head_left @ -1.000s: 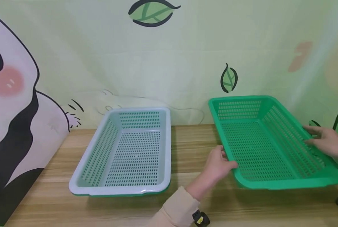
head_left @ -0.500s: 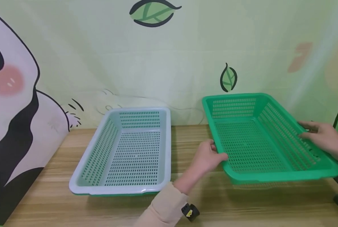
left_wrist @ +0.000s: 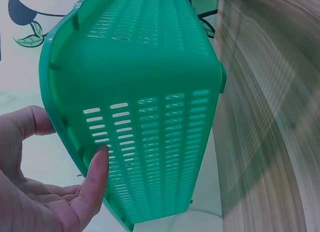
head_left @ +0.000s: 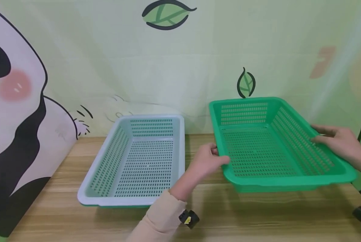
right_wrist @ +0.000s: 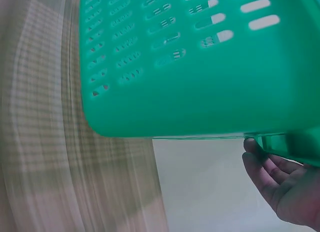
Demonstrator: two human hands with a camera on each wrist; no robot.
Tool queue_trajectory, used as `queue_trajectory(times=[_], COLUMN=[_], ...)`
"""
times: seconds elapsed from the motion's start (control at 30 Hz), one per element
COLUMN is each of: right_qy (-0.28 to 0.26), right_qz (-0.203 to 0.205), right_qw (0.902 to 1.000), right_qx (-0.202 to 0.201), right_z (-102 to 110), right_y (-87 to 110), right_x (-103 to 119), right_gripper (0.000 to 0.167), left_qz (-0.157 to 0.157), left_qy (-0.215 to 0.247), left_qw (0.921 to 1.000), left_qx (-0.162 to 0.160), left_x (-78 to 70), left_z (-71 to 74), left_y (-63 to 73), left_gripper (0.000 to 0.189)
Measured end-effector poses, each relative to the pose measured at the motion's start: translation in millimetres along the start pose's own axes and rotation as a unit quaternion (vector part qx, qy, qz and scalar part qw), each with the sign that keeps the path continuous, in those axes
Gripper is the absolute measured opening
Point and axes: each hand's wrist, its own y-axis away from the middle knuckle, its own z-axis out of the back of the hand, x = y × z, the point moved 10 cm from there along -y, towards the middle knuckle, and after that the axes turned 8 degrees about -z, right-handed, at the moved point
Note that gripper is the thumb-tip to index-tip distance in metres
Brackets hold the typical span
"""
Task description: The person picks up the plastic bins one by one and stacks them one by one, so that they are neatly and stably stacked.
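Note:
A green slotted plastic basket (head_left: pixel 256 151) is held up above the wooden table, with nothing in it. My left hand (head_left: pixel 209 159) grips its left rim, thumb over the top and fingers under the edge. In the left wrist view, the left hand (left_wrist: pixel 60 177) pinches that rim from outside. My right hand (head_left: pixel 339 141) holds the right rim near the front corner. The right wrist view shows the right hand (right_wrist: pixel 285 184) with fingers curled under the rim of the green basket (right_wrist: pixel 200 97). To the left stands a pale basket (head_left: pixel 147 164), its inside bare.
The baskets are over a wood-grain table (head_left: pixel 253 218). Behind it hangs a pale green backdrop (head_left: pixel 216 43) printed with a panda and leaves. A green rim shows beneath the pale basket's edge. The left forearm's sleeve (head_left: pixel 162 215) crosses in front of that basket.
Both hands have moved left together, carrying the green basket closer to the pale one and somewhat higher. The pale basket has stayed in place on the table.

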Motion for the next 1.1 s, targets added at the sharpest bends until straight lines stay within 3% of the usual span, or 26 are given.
queue_trajectory(times=[0.43,0.83,1.1], right_qy=[-0.042,-0.065,-0.120], right_qz=[0.000,-0.007,-0.013], right_qw=[0.9991,0.9977,0.9907], right_qx=[0.009,0.018,0.064], right_z=[-5.6,-11.2,-20.5], right_y=[4.5,9.9,13.5], right_x=[23.6,38.5,37.1], right_gripper=[0.063,0.063,0.069], left_qz=[-0.012,-0.010,-0.004], left_qy=[-0.018,-0.016,-0.024], left_qw=[0.9996,0.9996,0.9994], left_qx=[-0.017,-0.022,-0.025], left_x=[6.8,10.1,9.4], left_z=[25.4,38.3,46.2], left_y=[3.0,6.9,10.8], left_gripper=[0.044,0.048,0.049])
